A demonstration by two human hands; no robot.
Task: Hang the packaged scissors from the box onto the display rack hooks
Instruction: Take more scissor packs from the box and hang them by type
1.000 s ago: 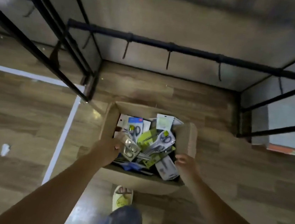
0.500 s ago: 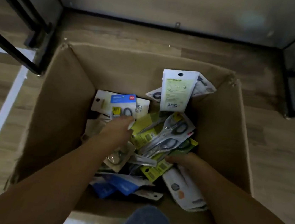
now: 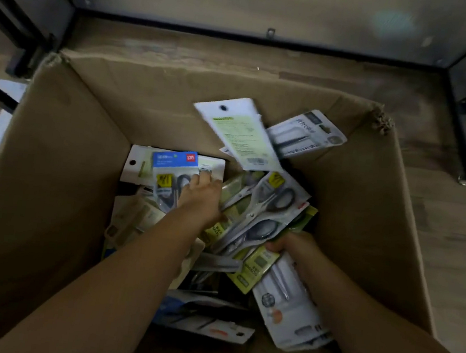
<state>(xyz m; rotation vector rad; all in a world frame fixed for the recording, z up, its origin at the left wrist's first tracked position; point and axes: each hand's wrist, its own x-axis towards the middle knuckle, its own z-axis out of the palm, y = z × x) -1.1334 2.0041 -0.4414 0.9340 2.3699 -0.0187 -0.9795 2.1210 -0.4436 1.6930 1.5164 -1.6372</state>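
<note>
I observe my right hand (image 3: 291,243), at 5 o'clock in the cardboard box (image 3: 59,172), fingers curled round the green-carded scissor packs (image 3: 262,218). My left hand (image 3: 201,199), near centre, lies with fingers extended on the blue-headed scissor pack (image 3: 172,169). A white pack (image 3: 241,132) stands tilted at 12 o'clock. Black rack frame (image 3: 260,39) beyond.

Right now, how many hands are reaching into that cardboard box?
2. The left hand rests on the blue-topped scissors pack at the middle; the right hand grips the yellow-green scissors pack nearer the brown cardboard box's right wall.
</note>
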